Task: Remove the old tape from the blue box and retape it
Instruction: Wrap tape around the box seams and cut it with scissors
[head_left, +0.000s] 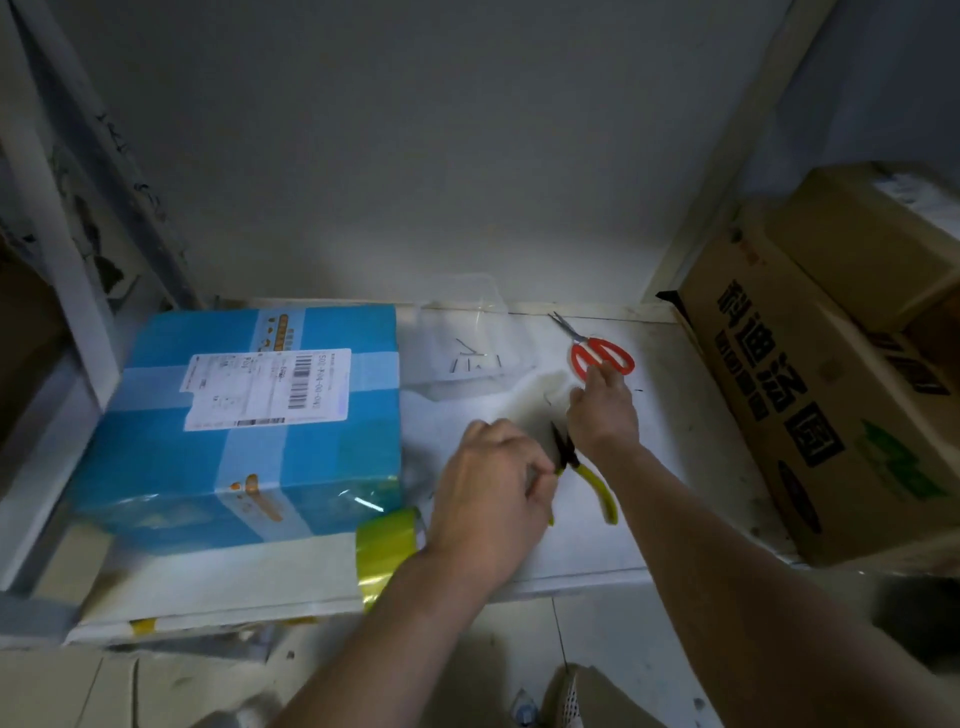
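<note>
The blue box (234, 415) lies at the left of a white shelf, with a white shipping label on top and clear tape bands crossing it. A yellow-green tape roll (389, 540) stands against its near right corner. My left hand (493, 493) has its fingers curled round one handle of the yellow-handled pliers (592, 480), right of the box. My right hand (602, 410) lies further back, fingers stretched out, with the fingertips at the handles of the red scissors (602, 356). I cannot see it holding anything.
A clear plastic bag (467, 338) and a white foam sheet (524, 400) lie behind the hands. A large brown cardboard box (831, 389) with black print fills the shelf's right end. A shelf post (62, 260) rises at the left.
</note>
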